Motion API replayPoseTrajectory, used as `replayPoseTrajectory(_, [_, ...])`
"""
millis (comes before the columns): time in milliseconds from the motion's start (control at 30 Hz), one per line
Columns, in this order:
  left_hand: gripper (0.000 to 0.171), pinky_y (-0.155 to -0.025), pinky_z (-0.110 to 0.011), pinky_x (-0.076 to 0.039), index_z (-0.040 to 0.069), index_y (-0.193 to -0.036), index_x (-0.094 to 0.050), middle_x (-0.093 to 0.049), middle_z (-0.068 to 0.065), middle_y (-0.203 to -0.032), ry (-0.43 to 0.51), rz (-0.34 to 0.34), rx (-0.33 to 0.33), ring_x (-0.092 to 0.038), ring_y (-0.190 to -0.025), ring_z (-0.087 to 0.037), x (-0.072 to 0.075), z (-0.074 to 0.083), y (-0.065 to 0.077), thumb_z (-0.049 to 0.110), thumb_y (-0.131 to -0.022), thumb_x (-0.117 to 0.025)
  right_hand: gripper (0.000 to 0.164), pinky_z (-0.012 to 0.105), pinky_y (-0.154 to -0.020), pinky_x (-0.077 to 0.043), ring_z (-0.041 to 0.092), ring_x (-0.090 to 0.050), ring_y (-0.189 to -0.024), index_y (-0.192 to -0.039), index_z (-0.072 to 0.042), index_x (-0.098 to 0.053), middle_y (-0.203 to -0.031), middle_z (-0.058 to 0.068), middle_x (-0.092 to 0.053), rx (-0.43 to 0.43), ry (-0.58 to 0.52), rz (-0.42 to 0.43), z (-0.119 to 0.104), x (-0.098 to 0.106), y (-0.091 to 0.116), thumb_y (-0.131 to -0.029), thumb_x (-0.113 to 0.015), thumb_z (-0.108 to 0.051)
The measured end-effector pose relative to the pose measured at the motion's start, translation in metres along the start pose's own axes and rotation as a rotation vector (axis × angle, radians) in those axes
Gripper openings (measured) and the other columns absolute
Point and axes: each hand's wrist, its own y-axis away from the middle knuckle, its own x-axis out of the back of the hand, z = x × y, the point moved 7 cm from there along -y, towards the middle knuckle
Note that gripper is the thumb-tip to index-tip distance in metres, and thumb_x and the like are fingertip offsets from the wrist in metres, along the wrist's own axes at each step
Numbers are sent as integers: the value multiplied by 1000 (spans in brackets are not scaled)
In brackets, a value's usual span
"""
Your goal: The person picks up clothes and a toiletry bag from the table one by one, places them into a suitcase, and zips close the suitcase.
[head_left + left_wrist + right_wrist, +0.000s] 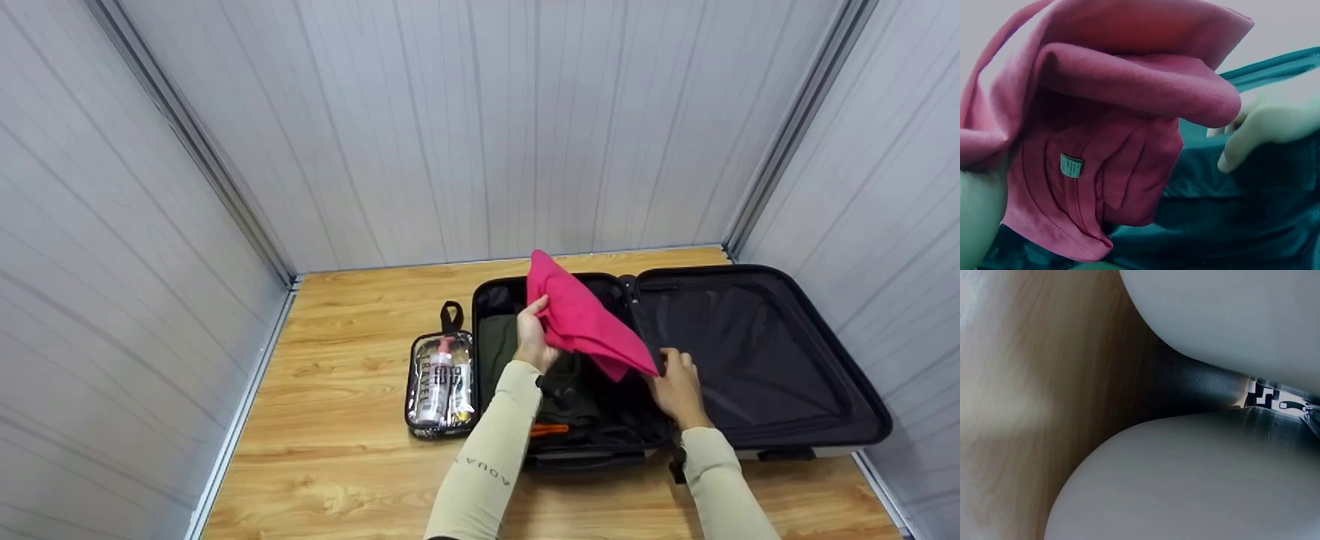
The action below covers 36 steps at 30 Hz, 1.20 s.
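Observation:
A folded pink garment (585, 315) with a small sewn-in label (1071, 166) hangs over the left half of an open black-lined suitcase (750, 360). My left hand (534, 337) grips its left edge, thumb on top, and holds it up at a slant. Close to the garment's lower right corner is my right hand (679, 386), above the suitcase's middle edge. In the left wrist view this right hand (1269, 121) has its thumb and fingers apart, with no cloth seen between them. Whether its fingertips touch the fold is hard to see. The right wrist view does not show the hand.
Dark green clothing (499, 345) and an orange item (550, 430) lie in the suitcase's left half. A clear toiletry bag (441, 386) with bottles stands beside it on the wood floor (337, 450). Pale panel walls (487, 135) enclose the area. The right wrist view shows rounded pale shells (1196, 478).

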Motion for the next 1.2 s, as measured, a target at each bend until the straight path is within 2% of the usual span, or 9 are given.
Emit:
replayPoseTrajectory(233, [19,-70,-26,-57,12,-93,-62,-69,2,-82,20,44,-24,-67,-74,-13,17,4,2,17,-99,-44,58,60,-106,-37,48,-42,-125,-146,6,-41,-132,30,-45,-30,-11,-17,0,-1,-1,-101,-56,-26])
replayPoseTrajectory(600, [17,-65,-26,-55,13,-85,-57,-64,4,-73,26,135,-69,-63,-66,-11,34,14,14,15,-98,-47,64,62,-109,-36,49,-41,-130,-148,4,-40,-136,30,-44,-49,-16,-37,0,-1,-2,-100,-60,-32])
replayPoseTrajectory(967, [17,-69,-26,-55,12,-86,-54,-61,5,-72,72,180,-111,-62,-68,-11,50,19,30,13,-98,-42,64,61,-111,-34,49,-40,-132,-149,4,-40,-139,30,-43,-59,-23,-39,2,-2,-2,-100,-61,-31])
replayPoseTrajectory(1200, [17,-69,-26,-55,14,-83,-51,-58,5,-71,59,223,-121,-61,-68,-11,61,20,43,13,-98,-44,65,61,-110,-34,47,-40,-131,-149,4,-39,-138,29,-43,-62,-31,-46,2,-3,-2,-100,-60,-33])
